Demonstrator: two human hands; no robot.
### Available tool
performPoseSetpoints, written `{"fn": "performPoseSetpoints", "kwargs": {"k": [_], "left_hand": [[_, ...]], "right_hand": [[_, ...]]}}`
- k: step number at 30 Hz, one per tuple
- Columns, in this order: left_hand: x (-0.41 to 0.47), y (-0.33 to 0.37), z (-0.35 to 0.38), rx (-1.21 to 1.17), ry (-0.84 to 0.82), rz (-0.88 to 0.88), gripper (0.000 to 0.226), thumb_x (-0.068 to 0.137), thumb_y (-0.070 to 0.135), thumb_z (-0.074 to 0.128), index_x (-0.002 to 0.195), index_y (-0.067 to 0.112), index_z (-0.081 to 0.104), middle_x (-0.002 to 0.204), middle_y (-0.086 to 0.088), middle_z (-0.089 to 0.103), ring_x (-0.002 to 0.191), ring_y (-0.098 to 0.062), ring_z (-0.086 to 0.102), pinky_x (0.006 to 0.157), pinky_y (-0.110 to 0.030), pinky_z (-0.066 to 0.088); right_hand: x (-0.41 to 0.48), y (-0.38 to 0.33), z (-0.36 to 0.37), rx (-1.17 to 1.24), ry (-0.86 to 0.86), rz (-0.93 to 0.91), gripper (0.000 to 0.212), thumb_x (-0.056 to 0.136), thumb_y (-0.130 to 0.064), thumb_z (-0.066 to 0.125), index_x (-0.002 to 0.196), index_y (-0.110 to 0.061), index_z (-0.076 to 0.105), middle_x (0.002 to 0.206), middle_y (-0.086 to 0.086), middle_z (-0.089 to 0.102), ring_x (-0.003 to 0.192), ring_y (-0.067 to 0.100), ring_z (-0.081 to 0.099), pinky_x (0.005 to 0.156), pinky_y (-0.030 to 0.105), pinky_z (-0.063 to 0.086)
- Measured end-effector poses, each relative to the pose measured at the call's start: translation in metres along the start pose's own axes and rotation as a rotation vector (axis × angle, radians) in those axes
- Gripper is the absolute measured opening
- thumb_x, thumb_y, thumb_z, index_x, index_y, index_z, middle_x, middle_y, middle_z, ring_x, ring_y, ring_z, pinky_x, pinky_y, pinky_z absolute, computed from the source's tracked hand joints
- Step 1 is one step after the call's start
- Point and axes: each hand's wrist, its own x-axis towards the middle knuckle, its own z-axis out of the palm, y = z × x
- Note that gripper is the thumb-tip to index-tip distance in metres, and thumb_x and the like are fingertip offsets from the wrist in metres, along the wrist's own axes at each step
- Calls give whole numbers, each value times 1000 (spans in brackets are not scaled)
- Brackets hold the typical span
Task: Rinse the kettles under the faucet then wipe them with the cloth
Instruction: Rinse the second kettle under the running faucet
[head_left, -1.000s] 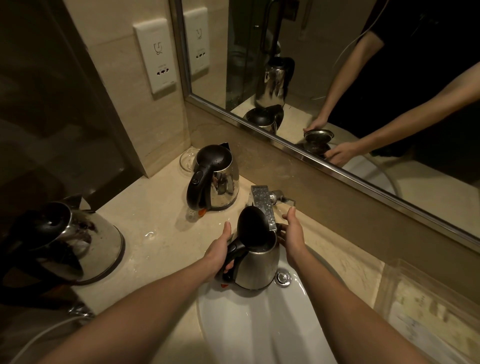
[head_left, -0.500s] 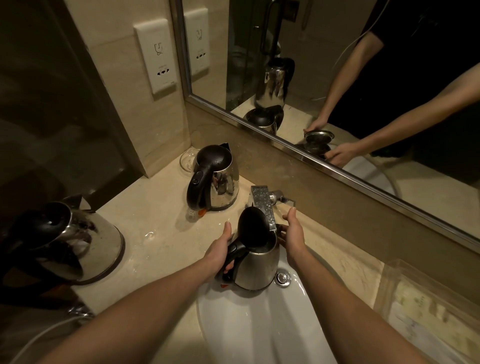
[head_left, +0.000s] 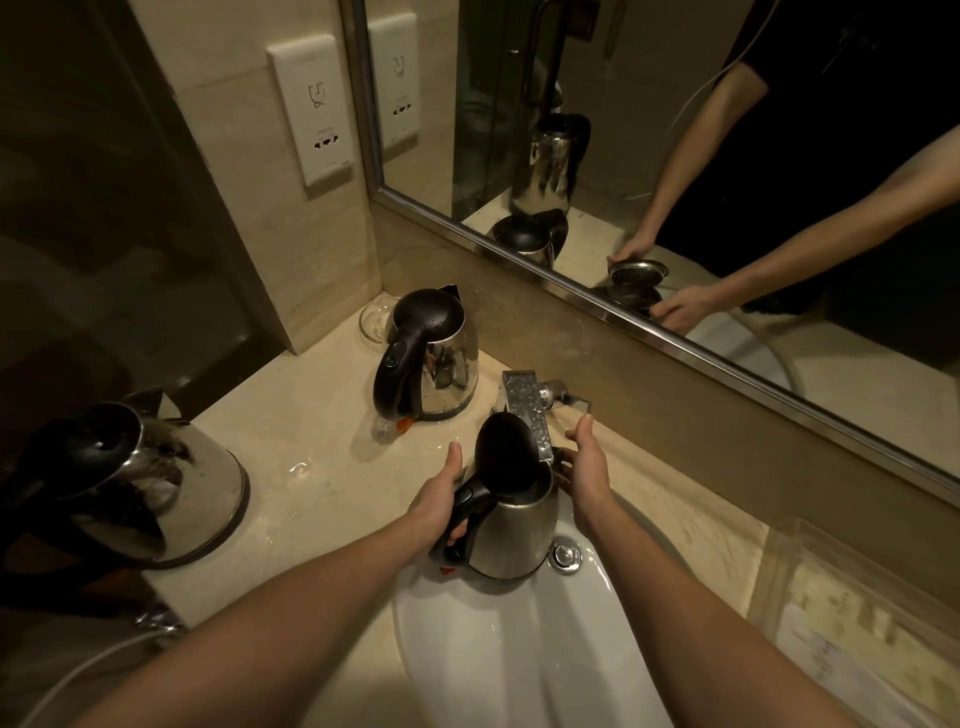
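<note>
Kettle (head_left: 511, 530), lid up, is held right under the faucet (head_left: 524, 410), over the sink (head_left: 519, 649). Left hand (head_left: 441, 499) grips its handle. Right hand (head_left: 584, 467) cups its spout side, thumb raised.

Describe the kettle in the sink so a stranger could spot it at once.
Find the white sink basin below the mirror. Under its faucet is a steel kettle, the left hand gripping its black handle. It alone is over the basin, lid raised; the other two kettles stand on the counter.
</note>
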Motion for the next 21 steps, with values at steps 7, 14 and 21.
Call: {"fn": "performPoseSetpoints", "kwargs": {"k": [7, 14, 21], "left_hand": [[-1, 1, -1, -4, 7, -2, 84, 83, 83, 17, 72, 12, 59, 50, -6, 47, 40, -16, 44, 52, -30, 41], [-1, 2, -1, -14, 13, -15, 82, 88, 80, 17, 75, 13, 62, 50, -6, 47, 41, -17, 44, 52, -29, 41], [-4, 3, 0, -14, 11, -6, 81, 88, 80, 16, 72, 14, 60, 48, -5, 46, 40, -17, 44, 53, -30, 41]], "right_hand": [[0, 1, 1, -2, 5, 14, 81, 89, -73, 28, 143, -15, 43, 145, 13, 48, 130, 31, 46, 112, 52, 33], [0, 1, 4, 15, 4, 20, 89, 79, -78, 30, 140, -15, 46, 140, 11, 51, 126, 29, 49, 110, 51, 36], [-1, -1, 5, 11, 11, 22, 96, 73, -81, 31, 140, -15, 46, 140, 11, 52, 127, 29, 49, 111, 52, 35]]}}
